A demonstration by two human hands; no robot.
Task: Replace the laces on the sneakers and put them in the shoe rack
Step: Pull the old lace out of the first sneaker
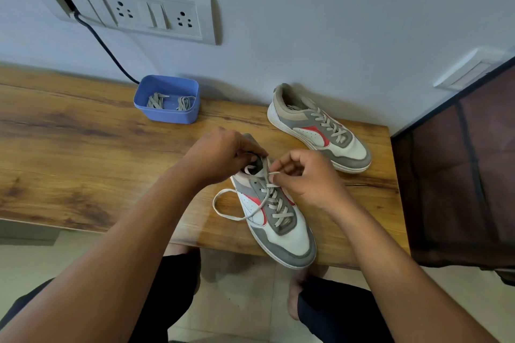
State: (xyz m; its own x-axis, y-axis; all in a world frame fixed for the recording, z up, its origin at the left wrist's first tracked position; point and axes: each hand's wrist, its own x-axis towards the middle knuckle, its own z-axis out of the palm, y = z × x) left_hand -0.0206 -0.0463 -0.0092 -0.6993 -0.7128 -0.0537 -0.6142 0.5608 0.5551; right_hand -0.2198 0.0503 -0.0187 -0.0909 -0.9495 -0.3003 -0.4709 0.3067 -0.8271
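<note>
1. The near sneaker (278,220) lies on the table (83,147), toe toward the person, with its opening between both hands.
2. The left hand (223,156) grips the top of it with curled fingers.
3. The right hand (303,175) pinches the lace (223,205), which loops out to the left.
4. The far sneaker (320,128) stands laced, well apart, by the wall.
5. A blue tub (167,117) holds bundled laces (157,100).
6. The writing on the far sneaker is too small to read.
</note>
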